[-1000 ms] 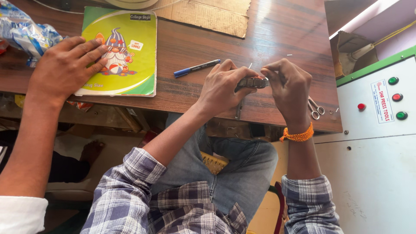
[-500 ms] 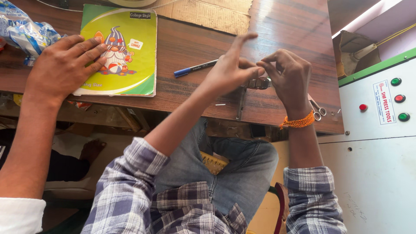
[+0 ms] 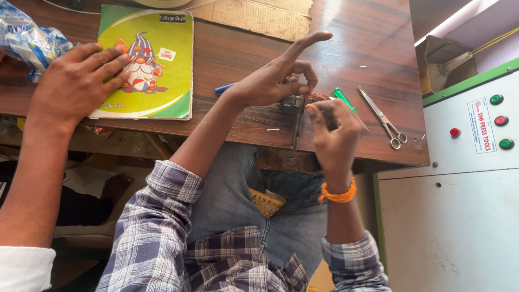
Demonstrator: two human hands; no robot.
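**A small workshop bench**

The place looked like a small workshop. At the right of the frame stood a white machine cabinet (image 3: pixel 459 200) with green and red push buttons (image 3: pixel 496 99). A worn wooden worktable (image 3: pixel 238 54) filled the upper part, carrying scissors (image 3: pixel 383 116), a cardboard sheet (image 3: pixel 254 13) and scattered metal pins.

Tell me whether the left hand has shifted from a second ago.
Yes. The left hand has lifted its index finger up toward the cardboard sheet, away from the small metal piece it pinched earlier.
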